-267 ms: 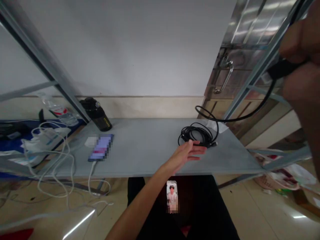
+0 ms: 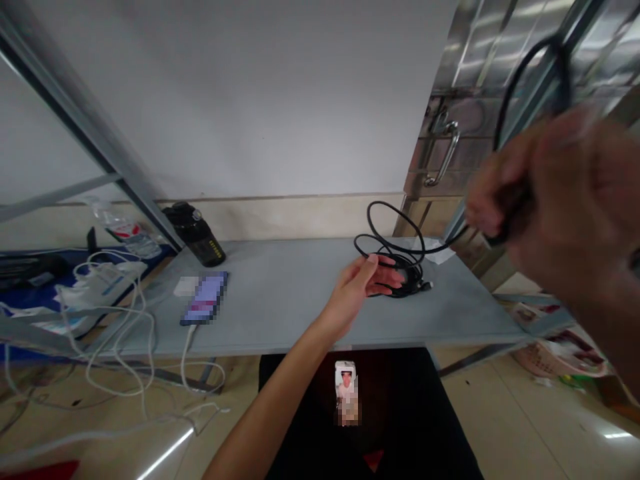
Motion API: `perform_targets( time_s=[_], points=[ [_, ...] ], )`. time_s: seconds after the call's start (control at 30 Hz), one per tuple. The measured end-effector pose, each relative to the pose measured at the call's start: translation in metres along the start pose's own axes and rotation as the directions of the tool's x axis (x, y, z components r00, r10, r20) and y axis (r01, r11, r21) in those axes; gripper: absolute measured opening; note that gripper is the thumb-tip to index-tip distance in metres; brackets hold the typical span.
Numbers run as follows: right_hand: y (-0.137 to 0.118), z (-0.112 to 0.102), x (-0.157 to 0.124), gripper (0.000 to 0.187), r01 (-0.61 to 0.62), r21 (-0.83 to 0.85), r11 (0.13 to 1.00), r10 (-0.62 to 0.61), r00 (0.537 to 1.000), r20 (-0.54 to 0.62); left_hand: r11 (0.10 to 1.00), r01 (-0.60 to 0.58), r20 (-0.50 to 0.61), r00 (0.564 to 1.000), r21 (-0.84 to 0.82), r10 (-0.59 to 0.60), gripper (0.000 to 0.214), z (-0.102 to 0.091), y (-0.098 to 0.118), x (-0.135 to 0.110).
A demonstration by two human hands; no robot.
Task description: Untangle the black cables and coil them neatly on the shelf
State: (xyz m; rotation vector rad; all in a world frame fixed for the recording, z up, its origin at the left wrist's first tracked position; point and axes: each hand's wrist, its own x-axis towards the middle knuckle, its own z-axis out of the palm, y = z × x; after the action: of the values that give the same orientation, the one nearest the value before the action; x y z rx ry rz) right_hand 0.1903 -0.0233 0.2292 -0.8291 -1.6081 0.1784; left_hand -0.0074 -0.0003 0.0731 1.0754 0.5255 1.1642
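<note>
- Right hand is up at the right of the view, blurred, fingers closed round the black cable. One loop arcs above the knuckles.
- From that grip a strand runs down to the desk, where most of the cable lies in a loose bundle near the far right corner.
- Left hand sits at the near edge of the bundle, fingers loosely curled and apart, thumb raised. I cannot tell whether it touches the cable or is just beside it.
- My read: one end is lifted and one turn is in hand, but most of the length is on the desk, so it's early going.
- Since the earlier frame, the right hand has swung inward and lower, and the loop over it is new.
- The left hand has slid forward, from flat and spread to curled.
- A loop of the bundle now stands higher.
- The phone lies where it was.
</note>
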Motion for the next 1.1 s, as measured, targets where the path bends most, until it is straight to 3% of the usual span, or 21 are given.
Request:
perform_targets(
  time_s=[0.07,0.13,0.2,0.3,0.37,0.43,0.5,0.57,0.67,0.77,0.87,1.0,1.1],
  points=[
    [0.007,0.012,-0.025,0.049,-0.052,0.074,0.996,0.037,0.98,0.194,0.985,-0.069,-0.007,0.997,0.159,0.071,0.046,0.003,0.015,-0.004],
    [0.022,0.022,-0.05,0.05,-0.141,-0.003,0.99,0.133,0.929,0.345,0.936,-0.143,0.012,0.989,0.321,0.147,0.046,0.006,0.027,-0.008],
    [0.039,0.034,-0.072,0.053,-0.256,-0.042,0.966,0.252,0.885,0.392,0.859,-0.202,0.038,0.977,0.47,0.209,0.047,0.01,0.037,-0.013],
    [0.054,0.057,-0.101,0.054,-0.461,0.072,0.885,0.387,0.811,0.438,0.735,-0.254,0.063,0.959,0.628,0.277,0.044,0.016,0.048,-0.019],
    [0.053,0.071,-0.116,0.053,-0.612,0.246,0.751,0.447,0.747,0.492,0.652,-0.284,0.079,0.942,0.703,0.325,0.041,0.016,0.053,-0.023],
    [0.045,0.081,-0.126,0.051,-0.757,0.403,0.515,0.478,0.644,0.597,0.58,-0.294,0.1,0.934,0.76,0.342,0.041,0.012,0.057,-0.027],
    [0.036,0.084,-0.129,0.05,-0.826,0.49,0.279,0.484,0.561,0.671,0.533,-0.256,0.102,0.948,0.806,0.301,0.039,0.003,0.06,-0.036],
    [0.03,0.083,-0.126,0.052,-0.815,0.561,0.149,0.512,0.549,0.661,0.486,-0.188,0.079,0.968,0.853,0.237,0.033,-0.008,0.061,-0.053],
    [0.031,0.074,-0.116,0.055,-0.742,0.662,0.104,0.57,0.59,0.571,0.429,-0.122,0.024,0.974,0.895,0.227,0.02,-0.023,0.055,-0.094],
    [0.039,0.065,-0.108,0.052,-0.685,0.722,0.099,0.619,0.61,0.494,0.468,-0.064,-0.092,0.948,0.881,0.304,0.009,-0.036,0.037,-0.139],
    [0.045,0.062,-0.107,0.05,-0.662,0.746,0.074,0.645,0.602,0.47,0.565,0.089,-0.303,0.905,0.82,0.298,0.023,-0.047,0.007,-0.166],
    [0.042,0.071,-0.115,0.052,-0.69,0.724,0.003,0.638,0.559,0.53,0.814,0.273,-0.463,0.886,0.513,-0.005,0.043,-0.055,-0.041,-0.165],
    [0.038,0.079,-0.126,0.053,-0.74,0.672,-0.032,0.579,0.535,0.616,0.952,0.263,-0.53,0.836,0.157,-0.143,0.064,-0.056,-0.066,-0.15]
  ],
)
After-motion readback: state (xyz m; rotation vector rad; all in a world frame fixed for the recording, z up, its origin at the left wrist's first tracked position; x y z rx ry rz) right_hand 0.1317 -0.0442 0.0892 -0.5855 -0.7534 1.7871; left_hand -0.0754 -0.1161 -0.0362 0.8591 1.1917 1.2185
